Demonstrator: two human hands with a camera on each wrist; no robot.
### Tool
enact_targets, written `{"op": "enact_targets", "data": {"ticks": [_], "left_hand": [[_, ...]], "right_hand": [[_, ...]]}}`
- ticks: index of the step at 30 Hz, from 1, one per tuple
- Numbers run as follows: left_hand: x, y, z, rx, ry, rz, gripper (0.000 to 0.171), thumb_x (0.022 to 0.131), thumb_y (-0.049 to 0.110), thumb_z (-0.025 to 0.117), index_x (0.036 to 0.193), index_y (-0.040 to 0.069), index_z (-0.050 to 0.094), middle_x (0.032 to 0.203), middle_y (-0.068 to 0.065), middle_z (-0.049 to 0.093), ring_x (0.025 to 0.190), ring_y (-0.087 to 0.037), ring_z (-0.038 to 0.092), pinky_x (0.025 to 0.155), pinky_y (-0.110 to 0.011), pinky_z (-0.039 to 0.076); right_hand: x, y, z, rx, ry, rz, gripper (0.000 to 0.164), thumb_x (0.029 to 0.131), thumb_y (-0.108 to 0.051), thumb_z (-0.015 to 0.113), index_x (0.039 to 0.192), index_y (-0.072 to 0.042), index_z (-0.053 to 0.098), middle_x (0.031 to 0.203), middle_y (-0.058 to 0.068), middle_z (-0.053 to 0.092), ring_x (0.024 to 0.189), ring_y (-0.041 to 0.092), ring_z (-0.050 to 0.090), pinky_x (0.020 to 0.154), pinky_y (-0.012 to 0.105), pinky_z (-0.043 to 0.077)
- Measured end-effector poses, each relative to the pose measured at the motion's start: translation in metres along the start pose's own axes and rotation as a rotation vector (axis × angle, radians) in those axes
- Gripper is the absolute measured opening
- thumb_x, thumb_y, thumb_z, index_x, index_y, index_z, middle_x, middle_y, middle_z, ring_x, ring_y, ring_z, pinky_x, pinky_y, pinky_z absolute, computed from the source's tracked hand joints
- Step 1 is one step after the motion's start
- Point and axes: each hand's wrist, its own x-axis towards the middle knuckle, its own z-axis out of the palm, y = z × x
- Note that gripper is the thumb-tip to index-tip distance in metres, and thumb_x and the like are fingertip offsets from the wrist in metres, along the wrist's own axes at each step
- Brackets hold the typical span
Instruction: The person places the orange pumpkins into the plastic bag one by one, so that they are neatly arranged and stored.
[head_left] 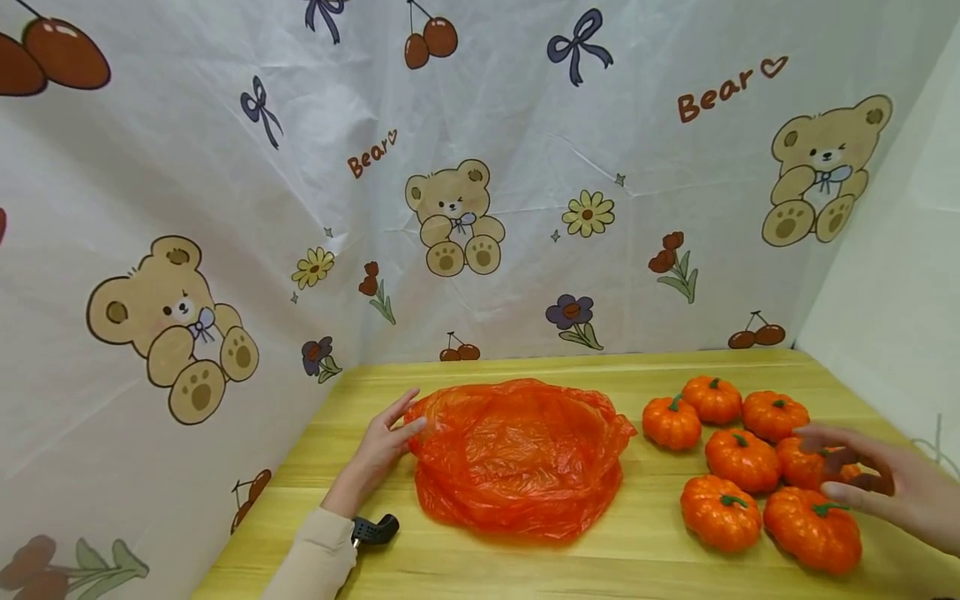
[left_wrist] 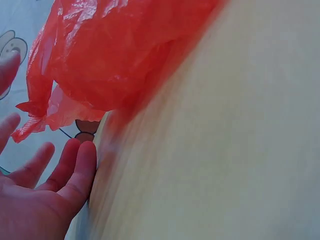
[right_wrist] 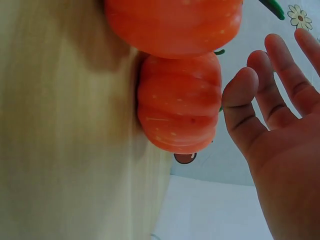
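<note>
A crumpled, see-through red plastic bag lies spread on the wooden table. Beside its left edge is my left hand, fingers spread and thumb by the bag; whether they touch is unclear in the head view. In the left wrist view the left hand appears apart from the red bag, fingers loosely bent and holding nothing. On the right, my right hand hovers over a group of small orange pumpkins, fingers loosely curved. The right wrist view shows that hand beside a pumpkin, with nothing in its grasp.
Several pumpkins with green stems sit close together on the table's right side, among them a front one. A cloth with printed bears hangs behind and to the left. A black device is at my left wrist.
</note>
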Motion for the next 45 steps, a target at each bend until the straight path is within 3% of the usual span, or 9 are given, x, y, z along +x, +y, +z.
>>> {"op": "enact_targets", "data": {"ticks": [7,12,19,23,29,35,40,45], "left_hand": [[0.0,-0.004,0.005,-0.03,0.033,-0.037,0.076,0.097,0.019,0.072,0.162,0.026,0.034,0.161,-0.02,0.033,0.113,-0.022,0.063,0.083,-0.028,0.062],[0.001,-0.007,0.007,0.006,0.055,-0.019,0.073,0.095,0.015,0.073,0.16,0.026,0.04,0.166,-0.017,0.03,0.112,-0.022,0.063,0.08,-0.027,0.062],[0.004,-0.007,0.008,0.082,0.102,-0.005,0.066,0.095,0.008,0.072,0.154,0.027,0.05,0.156,-0.017,0.049,0.12,-0.027,0.061,0.084,-0.028,0.062],[0.004,-0.007,0.01,0.1,0.113,0.015,0.064,0.096,0.005,0.069,0.155,0.023,0.049,0.158,-0.017,0.048,0.135,-0.033,0.054,0.092,-0.026,0.059],[0.001,-0.007,0.01,0.072,0.12,0.032,0.062,0.098,0.003,0.066,0.155,0.018,0.048,0.162,-0.012,0.044,0.148,-0.034,0.043,0.099,-0.022,0.055],[0.001,-0.008,0.011,0.046,0.126,0.022,0.061,0.098,0.001,0.064,0.154,0.021,0.051,0.16,-0.008,0.047,0.145,-0.029,0.046,0.094,-0.019,0.057],[0.002,-0.008,0.011,0.04,0.125,0.017,0.06,0.098,0.0,0.064,0.154,0.017,0.05,0.16,-0.01,0.047,0.141,-0.029,0.049,0.088,-0.018,0.058],[0.002,-0.006,0.013,0.034,0.131,0.018,0.058,0.098,0.0,0.064,0.153,0.014,0.052,0.158,-0.013,0.048,0.139,-0.031,0.051,0.086,-0.018,0.058]], "right_hand": [[-0.01,0.008,0.008,-0.016,-0.038,0.064,0.043,0.089,-0.002,0.075,0.131,-0.007,0.064,0.115,-0.033,0.063,0.088,-0.002,0.059,0.068,0.015,0.051],[-0.013,0.01,0.014,-0.007,-0.033,0.039,0.04,0.086,0.0,0.078,0.124,-0.007,0.068,0.113,-0.031,0.067,0.087,-0.004,0.059,0.066,0.016,0.051],[-0.02,0.016,0.017,0.038,-0.057,0.007,0.041,0.087,0.004,0.075,0.125,-0.009,0.068,0.114,-0.03,0.067,0.089,-0.004,0.059,0.061,0.02,0.049],[-0.024,0.019,0.021,0.055,-0.02,-0.027,0.046,0.081,0.008,0.078,0.123,-0.009,0.069,0.114,-0.031,0.066,0.092,-0.006,0.061,0.059,0.021,0.051],[-0.028,0.025,0.026,0.082,-0.042,-0.087,0.056,0.077,0.011,0.079,0.128,-0.009,0.067,0.12,-0.031,0.064,0.103,-0.013,0.057,0.062,0.021,0.054],[-0.032,0.031,0.028,0.113,-0.088,-0.108,0.064,0.076,0.012,0.079,0.135,-0.009,0.062,0.128,-0.031,0.062,0.112,-0.018,0.053,0.067,0.019,0.056],[-0.034,0.038,0.026,0.168,-0.179,-0.113,0.075,0.077,0.011,0.08,0.144,-0.008,0.054,0.14,-0.039,0.048,0.115,-0.018,0.051,0.07,0.017,0.056],[-0.035,0.038,0.025,0.152,-0.226,-0.071,0.08,0.079,0.005,0.082,0.149,-0.012,0.05,0.139,-0.046,0.038,0.11,-0.019,0.051,0.07,0.017,0.055]]}}
